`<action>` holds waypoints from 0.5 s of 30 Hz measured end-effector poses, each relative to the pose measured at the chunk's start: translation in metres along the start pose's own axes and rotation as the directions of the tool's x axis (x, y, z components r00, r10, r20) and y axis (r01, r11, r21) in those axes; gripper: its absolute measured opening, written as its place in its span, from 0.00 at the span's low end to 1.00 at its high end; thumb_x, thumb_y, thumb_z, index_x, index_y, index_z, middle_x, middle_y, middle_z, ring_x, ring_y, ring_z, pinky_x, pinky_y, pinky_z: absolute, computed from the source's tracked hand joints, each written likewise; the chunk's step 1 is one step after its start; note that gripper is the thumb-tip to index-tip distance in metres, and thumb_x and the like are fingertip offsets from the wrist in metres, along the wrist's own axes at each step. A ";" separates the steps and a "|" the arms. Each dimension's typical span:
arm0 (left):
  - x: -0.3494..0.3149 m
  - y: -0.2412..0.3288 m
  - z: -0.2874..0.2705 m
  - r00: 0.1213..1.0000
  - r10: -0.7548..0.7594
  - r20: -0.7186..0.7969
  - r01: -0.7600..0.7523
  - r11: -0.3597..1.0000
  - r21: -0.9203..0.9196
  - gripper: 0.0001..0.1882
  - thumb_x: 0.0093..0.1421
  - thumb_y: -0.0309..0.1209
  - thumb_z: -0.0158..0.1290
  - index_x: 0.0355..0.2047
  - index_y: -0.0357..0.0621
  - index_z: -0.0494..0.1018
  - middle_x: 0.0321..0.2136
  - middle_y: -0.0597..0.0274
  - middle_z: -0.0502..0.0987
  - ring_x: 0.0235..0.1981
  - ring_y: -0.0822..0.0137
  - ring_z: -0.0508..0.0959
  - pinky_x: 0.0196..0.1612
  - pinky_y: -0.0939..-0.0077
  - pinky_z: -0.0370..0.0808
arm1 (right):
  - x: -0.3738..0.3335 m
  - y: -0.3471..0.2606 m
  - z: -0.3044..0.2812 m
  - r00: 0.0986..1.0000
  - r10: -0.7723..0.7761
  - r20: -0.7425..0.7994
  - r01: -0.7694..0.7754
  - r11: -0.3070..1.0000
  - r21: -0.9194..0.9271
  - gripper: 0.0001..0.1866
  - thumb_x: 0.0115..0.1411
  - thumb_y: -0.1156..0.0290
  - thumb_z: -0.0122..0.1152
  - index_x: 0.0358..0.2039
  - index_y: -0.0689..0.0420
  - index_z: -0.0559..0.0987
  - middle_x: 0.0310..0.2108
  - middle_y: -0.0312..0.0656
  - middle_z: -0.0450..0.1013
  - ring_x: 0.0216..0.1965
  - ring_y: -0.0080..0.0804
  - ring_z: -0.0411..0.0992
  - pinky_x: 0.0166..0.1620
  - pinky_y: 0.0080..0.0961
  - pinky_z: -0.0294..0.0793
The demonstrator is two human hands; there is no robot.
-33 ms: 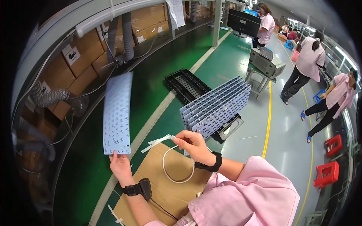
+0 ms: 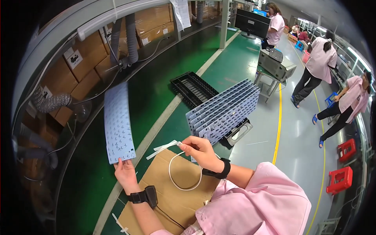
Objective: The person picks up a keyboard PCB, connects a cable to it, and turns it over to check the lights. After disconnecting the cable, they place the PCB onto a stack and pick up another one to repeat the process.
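Note:
My left hand [image 2: 125, 175] is closed on the near end of a long pale blue-white circuit board [image 2: 118, 125] dotted with small dark parts. The board stretches away from me over the green surface. A thin white cable [image 2: 170, 168] hangs in a loop from my right hand [image 2: 200, 150], which pinches its end between thumb and fingers. White strips [image 2: 161, 149] stick out to the left of that pinch. Just beyond my right hand, several similar circuit boards [image 2: 227, 113] stand on edge in a row. Brown cardboard [image 2: 156, 196] lies beneath my forearms.
A black slotted rack [image 2: 194, 89] lies behind the standing boards. A monitor [image 2: 252, 24] and a grey metal instrument [image 2: 275, 64] are farther back. Cartons [image 2: 88, 55] and grey hoses [image 2: 132, 39] line the left. Co-workers in pink and red stools [image 2: 339, 180] are at the right.
The circuit board in my left hand has tilted, its far end swinging left and lower. My right hand and the cable look the same.

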State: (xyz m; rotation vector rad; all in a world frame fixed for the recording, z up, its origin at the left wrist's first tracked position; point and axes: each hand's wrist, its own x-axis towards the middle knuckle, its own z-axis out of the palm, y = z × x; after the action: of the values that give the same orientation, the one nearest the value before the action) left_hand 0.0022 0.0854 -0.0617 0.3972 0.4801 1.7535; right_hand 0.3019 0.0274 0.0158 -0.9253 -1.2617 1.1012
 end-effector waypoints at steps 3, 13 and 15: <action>0.006 -0.003 -0.017 0.971 -0.007 -0.239 -0.023 0.992 -0.121 0.13 0.59 0.18 0.40 0.45 0.31 0.64 0.45 0.52 0.69 0.47 0.61 0.70 0.53 0.68 0.67 | -0.003 0.001 -0.004 0.999 0.034 0.021 -0.035 0.999 0.013 0.08 0.58 0.70 0.55 0.29 0.63 0.74 0.20 0.30 0.67 0.22 0.13 0.63 0.24 0.12 0.62; 0.013 -0.007 -0.033 0.966 0.119 -0.228 -0.134 0.990 -0.052 0.15 0.60 0.20 0.39 0.48 0.28 0.60 0.50 0.49 0.63 0.54 0.58 0.62 0.60 0.62 0.56 | -0.009 -0.001 0.001 0.993 0.082 0.086 -0.083 0.996 0.010 0.08 0.58 0.70 0.55 0.29 0.63 0.74 0.20 0.29 0.66 0.23 0.12 0.63 0.24 0.12 0.61; 0.009 -0.008 -0.028 0.980 0.051 -0.195 -0.063 0.996 -0.059 0.17 0.62 0.24 0.39 0.50 0.28 0.57 0.54 0.48 0.58 0.58 0.56 0.57 0.62 0.59 0.51 | -0.011 -0.001 0.001 0.990 0.097 0.102 -0.100 0.995 0.018 0.08 0.58 0.70 0.55 0.29 0.63 0.74 0.20 0.29 0.67 0.23 0.12 0.63 0.24 0.12 0.61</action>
State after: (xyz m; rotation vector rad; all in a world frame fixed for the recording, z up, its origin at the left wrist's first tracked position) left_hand -0.0075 0.0929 -0.0892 0.1970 0.5531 1.8678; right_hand 0.3013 0.0163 0.0136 -0.9325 -1.2937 1.2510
